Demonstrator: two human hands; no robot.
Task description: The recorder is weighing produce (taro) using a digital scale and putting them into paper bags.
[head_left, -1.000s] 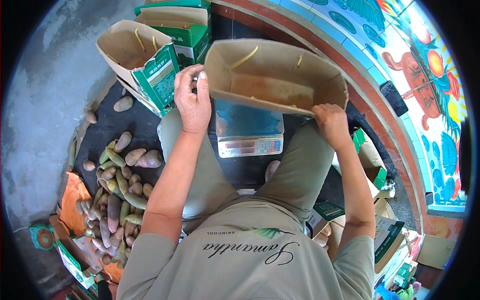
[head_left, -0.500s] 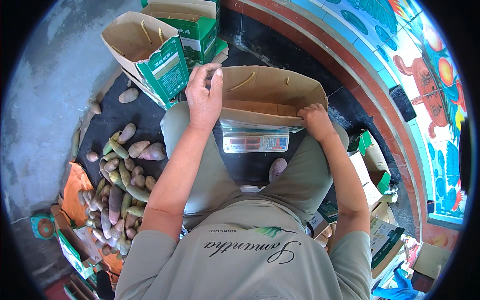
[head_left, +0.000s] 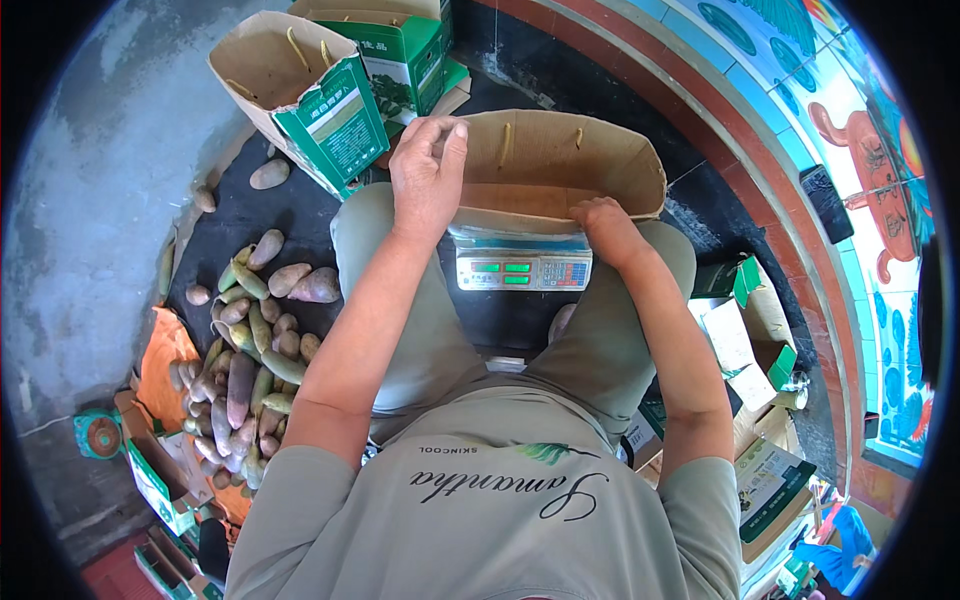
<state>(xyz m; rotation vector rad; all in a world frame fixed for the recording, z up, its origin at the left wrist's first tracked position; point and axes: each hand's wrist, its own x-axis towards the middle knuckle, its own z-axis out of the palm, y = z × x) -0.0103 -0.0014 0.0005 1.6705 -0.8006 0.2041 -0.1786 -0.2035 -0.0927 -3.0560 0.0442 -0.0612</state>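
A cardboard carton [head_left: 560, 160] with its top open and yellow cord handles stands between my knees, on a white electronic scale [head_left: 523, 272] whose displays glow green. My left hand [head_left: 428, 178] is closed at the carton's left end, fingers bent and thumb along the edge; it hides that corner. Over the near rim, toward the right, my right hand [head_left: 610, 232] has its fingers curled and grips the cardboard. Bare brown board shows inside the carton, though its near part is out of sight.
Long and round tubers [head_left: 240, 385] lie heaped at my left on dark sheeting and orange cloth [head_left: 165, 350]. A green-and-white carton [head_left: 335, 125] stands ahead left, with another green carton [head_left: 405, 65] behind it. More cartons [head_left: 770, 335] sit at my right, near a low curved brick edge [head_left: 700, 150].
The scale's displays have turned from red to green. My left hand's fingers have curled in, and my right hand has shifted left along the carton's near rim.
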